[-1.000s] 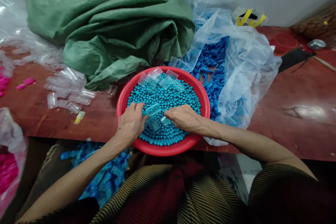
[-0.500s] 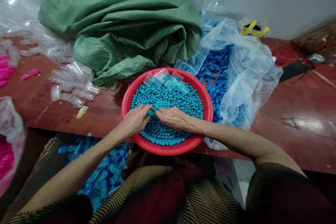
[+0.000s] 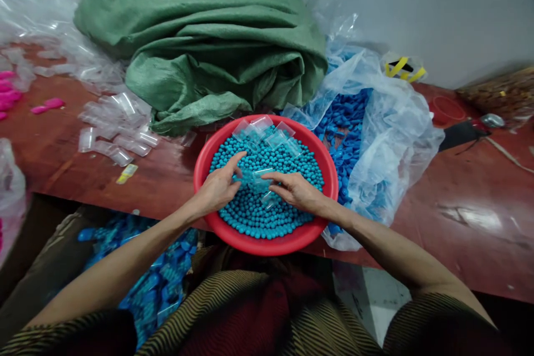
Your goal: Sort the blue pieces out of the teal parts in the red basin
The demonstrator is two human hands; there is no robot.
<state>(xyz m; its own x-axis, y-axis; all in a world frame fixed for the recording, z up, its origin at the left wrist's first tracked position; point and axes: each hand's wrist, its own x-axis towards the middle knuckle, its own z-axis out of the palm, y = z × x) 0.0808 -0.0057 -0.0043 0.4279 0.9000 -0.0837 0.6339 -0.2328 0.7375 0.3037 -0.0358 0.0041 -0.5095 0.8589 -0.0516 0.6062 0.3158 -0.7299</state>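
Note:
A round red basin (image 3: 204,217) is filled with small turquoise beads (image 3: 258,219). Over its left side is my left hand (image 3: 220,184), index finger stretched out and thumb apart, with nothing visible held. My right hand (image 3: 295,192) hovers over the right half, index finger and thumb spread. Its index fingertip is at the edge of a short clear plastic tube (image 3: 262,173) lying on the beads between both hands. Another clear piece (image 3: 269,199) shows just under the right thumb. Several more clear tubes (image 3: 277,136) rest on the beads at the basin's far side.
Behind the basin slumps a large green sack (image 3: 200,39). Loose clear tubes (image 3: 131,144) and pink pieces (image 3: 48,105) lie on the red table (image 3: 459,206) at left. To the right, a plastic bag (image 3: 387,139) holds blue parts (image 3: 346,122). Filled blue items (image 3: 154,283) sit below the table edge.
Both hands were closed together near the basin's middle; now their fingers have spread and they have drawn apart. The view has shifted slightly.

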